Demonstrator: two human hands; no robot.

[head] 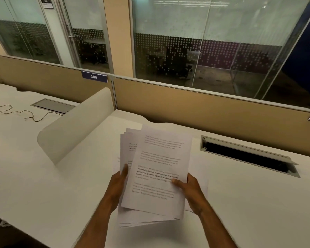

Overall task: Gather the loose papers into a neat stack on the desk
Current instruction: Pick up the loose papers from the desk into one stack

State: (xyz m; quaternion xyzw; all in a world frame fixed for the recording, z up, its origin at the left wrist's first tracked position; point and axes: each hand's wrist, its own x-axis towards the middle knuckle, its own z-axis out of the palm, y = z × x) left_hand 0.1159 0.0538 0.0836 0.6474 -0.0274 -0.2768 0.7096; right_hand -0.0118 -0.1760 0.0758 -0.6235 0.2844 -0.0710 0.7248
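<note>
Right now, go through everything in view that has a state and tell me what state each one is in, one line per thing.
papers: held off the desk in both hands, fanned, edges not squared
left hand: gripping the papers' left edge
right hand: gripping the right edge, thumb on top
cable hatch: lid open
second cable hatch: lid closed
cable: loose, lying in curves on the neighbouring desk
glass door: appears closed

"386" on partition label (94,76)
</note>
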